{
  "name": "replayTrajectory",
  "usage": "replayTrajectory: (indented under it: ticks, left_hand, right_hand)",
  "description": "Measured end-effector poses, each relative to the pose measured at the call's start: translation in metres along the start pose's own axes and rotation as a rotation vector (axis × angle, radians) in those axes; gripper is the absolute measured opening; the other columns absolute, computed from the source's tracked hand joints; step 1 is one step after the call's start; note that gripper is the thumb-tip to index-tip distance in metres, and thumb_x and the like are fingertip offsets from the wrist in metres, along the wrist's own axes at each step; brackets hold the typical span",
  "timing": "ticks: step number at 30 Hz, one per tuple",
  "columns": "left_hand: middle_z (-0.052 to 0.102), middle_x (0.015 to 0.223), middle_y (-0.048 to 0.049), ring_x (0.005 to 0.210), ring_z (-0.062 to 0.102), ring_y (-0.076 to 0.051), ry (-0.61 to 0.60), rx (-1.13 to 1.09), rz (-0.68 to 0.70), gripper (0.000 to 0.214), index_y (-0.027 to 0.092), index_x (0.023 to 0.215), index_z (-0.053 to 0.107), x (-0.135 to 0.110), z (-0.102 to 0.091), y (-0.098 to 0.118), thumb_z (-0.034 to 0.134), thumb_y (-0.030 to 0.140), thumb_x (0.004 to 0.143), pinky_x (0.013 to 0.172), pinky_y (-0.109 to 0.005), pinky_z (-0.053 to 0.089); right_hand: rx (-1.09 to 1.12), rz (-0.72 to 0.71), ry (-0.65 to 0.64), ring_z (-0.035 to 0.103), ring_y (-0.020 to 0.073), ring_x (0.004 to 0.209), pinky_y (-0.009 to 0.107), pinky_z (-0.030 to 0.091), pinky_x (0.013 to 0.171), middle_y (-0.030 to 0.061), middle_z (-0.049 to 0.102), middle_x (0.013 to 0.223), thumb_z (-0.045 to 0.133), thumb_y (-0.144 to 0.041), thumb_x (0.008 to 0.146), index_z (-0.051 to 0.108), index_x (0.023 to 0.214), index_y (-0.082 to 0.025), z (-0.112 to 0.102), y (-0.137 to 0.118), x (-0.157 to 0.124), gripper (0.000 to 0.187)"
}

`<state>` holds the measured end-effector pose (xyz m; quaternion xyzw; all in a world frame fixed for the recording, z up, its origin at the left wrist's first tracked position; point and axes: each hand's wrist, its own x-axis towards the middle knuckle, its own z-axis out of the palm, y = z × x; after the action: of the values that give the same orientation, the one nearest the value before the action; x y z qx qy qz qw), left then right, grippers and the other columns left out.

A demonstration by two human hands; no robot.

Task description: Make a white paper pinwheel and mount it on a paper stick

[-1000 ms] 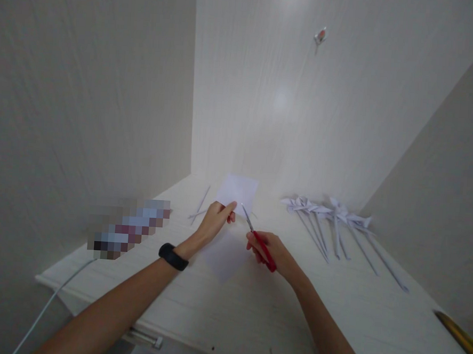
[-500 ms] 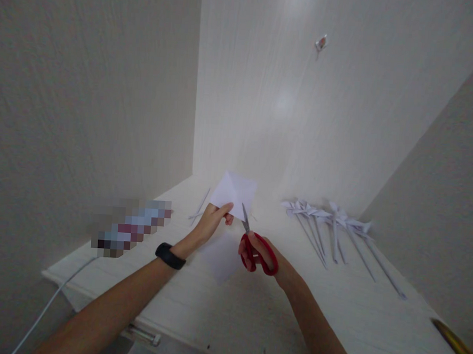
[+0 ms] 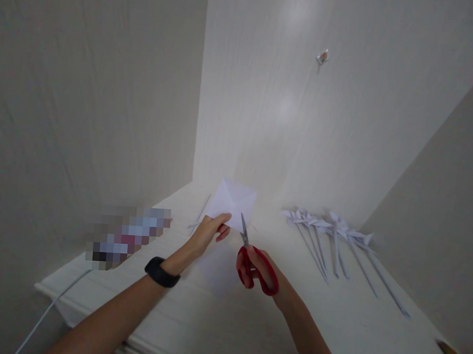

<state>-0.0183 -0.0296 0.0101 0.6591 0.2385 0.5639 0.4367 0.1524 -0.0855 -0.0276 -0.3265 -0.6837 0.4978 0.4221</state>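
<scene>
Between thumb and fingers, my left hand pinches the near-left edge of a creased square sheet of white paper, raised above the table. My right hand is closed around the red handles of a pair of scissors. Their metal blades point up and away, at the paper's near corner; the frames do not settle whether they are cutting into it. Under my hands, a second white sheet lies flat on the table. A black band sits on my left wrist.
Several paper pinwheels on rolled paper sticks lie at the right of the white table. Thin paper sticks lie left of the held sheet. A blurred-out object with a cable sits at far left. Walls enclose the table.
The view has tilted slightly, so everything sits lower in the picture. The held paper has turned a little and shows more of its creased face. Both hands keep their holds.
</scene>
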Motion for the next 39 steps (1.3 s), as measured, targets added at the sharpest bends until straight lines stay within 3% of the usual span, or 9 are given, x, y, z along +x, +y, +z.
replayTrajectory:
  ticks: [7,14,19,24,28,33,36,39]
  left_hand:
    - [0.025,0.043,0.0103,0.038,0.020,-0.004,-0.011,0.013,-0.048,0.038,0.022,0.051,0.030,0.005,0.007,0.028,0.054,0.035,0.077,0.041,-0.022,0.011]
    - [0.019,0.050,0.0115,0.042,0.014,-0.003,0.007,-0.008,-0.007,0.026,0.022,0.060,0.032,0.018,0.020,0.083,0.055,0.031,0.068,0.043,-0.019,0.010]
    - [0.020,0.053,0.0104,0.044,0.014,-0.003,0.033,-0.020,0.036,0.028,0.022,0.063,0.030,0.020,0.023,0.128,0.057,0.026,0.068,0.043,-0.018,0.011]
    - [0.021,0.053,0.0094,0.044,0.015,-0.004,0.065,-0.022,0.041,0.032,0.022,0.061,0.028,0.011,0.025,0.161,0.059,0.025,0.070,0.041,-0.018,0.014]
    - [0.027,0.053,0.0090,0.043,0.020,-0.005,0.154,0.017,0.139,0.025,0.021,0.064,0.037,0.007,0.026,0.172,0.060,0.025,0.072,0.041,-0.017,0.017]
    - [0.047,0.060,0.0047,0.052,0.038,-0.009,0.262,0.296,0.375,0.017,0.017,0.070,0.056,0.009,0.031,0.172,0.058,0.031,0.081,0.047,-0.020,0.029]
    - [0.049,0.061,0.0046,0.057,0.044,-0.011,0.363,0.408,0.512,0.018,0.019,0.073,0.056,0.007,0.038,0.169,0.053,0.029,0.087,0.052,-0.022,0.032]
    - [0.048,0.059,0.0057,0.054,0.044,-0.011,0.436,0.406,0.562,0.019,0.020,0.074,0.053,0.001,0.045,0.168,0.051,0.029,0.090,0.051,-0.023,0.032]
  right_hand:
    - [0.037,-0.041,-0.011,0.044,0.0095,0.041,0.024,0.034,0.045,-0.0028,0.047,0.052,0.042,-0.080,0.080,0.058,0.072,-0.014,0.008,-0.013,-0.004,0.068]
    - [0.077,-0.173,0.034,0.048,0.0106,0.050,0.025,0.036,0.052,-0.0009,0.050,0.058,0.040,-0.069,0.090,0.062,0.075,-0.014,0.012,-0.054,-0.005,0.062]
    - [0.051,-0.218,-0.101,0.051,0.0118,0.056,0.025,0.041,0.055,0.0026,0.056,0.065,0.037,-0.074,0.088,0.064,0.080,-0.013,0.004,-0.089,-0.001,0.067]
    - [-0.087,-0.194,-0.211,0.055,0.0134,0.061,0.029,0.047,0.061,0.0051,0.060,0.074,0.021,-0.077,0.088,0.065,0.087,-0.014,0.006,-0.128,-0.005,0.077]
    - [-0.147,-0.212,-0.212,0.061,0.0145,0.068,0.029,0.050,0.063,0.0060,0.063,0.081,0.022,-0.072,0.092,0.065,0.094,-0.015,0.013,-0.147,-0.007,0.072]
    - [-0.224,-0.241,-0.177,0.066,0.0181,0.086,0.036,0.057,0.074,0.0069,0.065,0.107,0.056,-0.039,0.096,0.061,0.114,-0.015,0.019,-0.155,0.000,0.030]
    - [-0.265,-0.263,-0.162,0.065,0.0209,0.095,0.040,0.057,0.080,0.0082,0.063,0.117,0.058,-0.033,0.095,0.060,0.118,-0.016,0.023,-0.157,0.003,0.028]
    - [-0.304,-0.287,-0.151,0.065,0.0220,0.098,0.041,0.056,0.082,0.0087,0.062,0.119,0.059,-0.032,0.095,0.059,0.120,-0.017,0.026,-0.158,0.001,0.029]
